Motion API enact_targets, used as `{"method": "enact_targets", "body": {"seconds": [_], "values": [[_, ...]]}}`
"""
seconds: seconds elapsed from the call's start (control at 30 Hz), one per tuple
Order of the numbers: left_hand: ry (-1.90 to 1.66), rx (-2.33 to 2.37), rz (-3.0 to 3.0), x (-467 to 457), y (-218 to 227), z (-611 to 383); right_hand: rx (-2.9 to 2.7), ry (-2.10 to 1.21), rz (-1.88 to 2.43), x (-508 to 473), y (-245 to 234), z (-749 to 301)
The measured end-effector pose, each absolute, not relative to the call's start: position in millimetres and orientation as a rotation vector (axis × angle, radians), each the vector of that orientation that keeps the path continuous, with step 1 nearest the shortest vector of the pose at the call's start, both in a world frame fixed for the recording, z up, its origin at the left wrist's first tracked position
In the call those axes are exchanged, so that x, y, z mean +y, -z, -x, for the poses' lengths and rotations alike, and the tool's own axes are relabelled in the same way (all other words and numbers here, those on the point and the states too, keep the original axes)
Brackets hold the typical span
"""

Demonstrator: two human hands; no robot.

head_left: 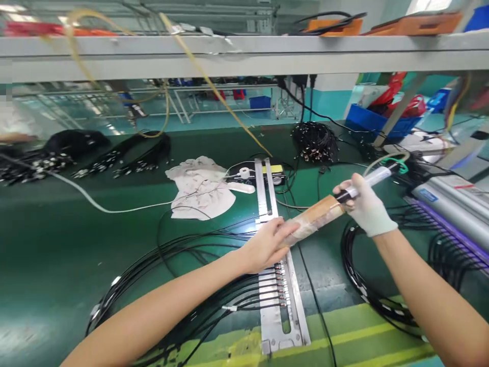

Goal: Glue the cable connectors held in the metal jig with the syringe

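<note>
My left hand [267, 243], bare, is closed around the lower end of a tan, tape-wrapped sleeve [319, 216]. In my gloved right hand [364, 204] is a corded pen-shaped tool [378, 176], probably a soldering iron, with a white and black handle. Its front end goes into the sleeve's upper end, so its tip is hidden. Beneath my left hand lies a long metal clamp fixture [271, 331]. Several black cables [244, 293] run into it from the left, their stripped ends lined up along the bar.
A stained white cloth [202, 196] lies beyond the left forearm. Coiled black cables [353, 265] sit at right, near a silver and purple device [454, 209]. Cable bundles [315, 140] lie at the back. A shelf edge [244, 56] crosses above; a yellow hose [217, 92] hangs down.
</note>
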State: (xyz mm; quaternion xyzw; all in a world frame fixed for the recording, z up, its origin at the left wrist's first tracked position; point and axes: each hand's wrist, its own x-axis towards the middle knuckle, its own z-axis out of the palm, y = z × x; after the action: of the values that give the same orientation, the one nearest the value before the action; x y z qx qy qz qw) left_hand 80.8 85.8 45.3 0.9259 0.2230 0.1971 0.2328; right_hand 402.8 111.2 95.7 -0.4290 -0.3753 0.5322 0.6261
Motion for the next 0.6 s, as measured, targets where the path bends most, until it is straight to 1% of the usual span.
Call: {"method": "enact_targets", "body": {"seconds": [0.1, 0.2, 0.37, 0.43, 0.53, 0.6], "values": [[-0.570, 0.543, -2.326, 69, -54, -82, -0.895, -1.166, 0.982, 100, -90, -406], [-0.609, 0.495, -2.146, 56, -61, -85, -0.924, -1.183, 1.000, 89, -83, -406], [-0.582, 0.504, -2.092, 49, -59, -90, -0.969, -1.220, 1.090, 77, -72, -388], [-0.580, 0.528, -2.086, 48, -55, -93, -0.967, -1.277, 1.086, 75, -69, -379], [-0.590, 0.547, -2.091, 46, -53, -96, -0.955, -1.458, 1.086, 76, -64, -374], [-0.568, 0.524, -2.120, 49, -54, -93, -1.055, -1.501, 1.201, 81, -63, -378]]}}
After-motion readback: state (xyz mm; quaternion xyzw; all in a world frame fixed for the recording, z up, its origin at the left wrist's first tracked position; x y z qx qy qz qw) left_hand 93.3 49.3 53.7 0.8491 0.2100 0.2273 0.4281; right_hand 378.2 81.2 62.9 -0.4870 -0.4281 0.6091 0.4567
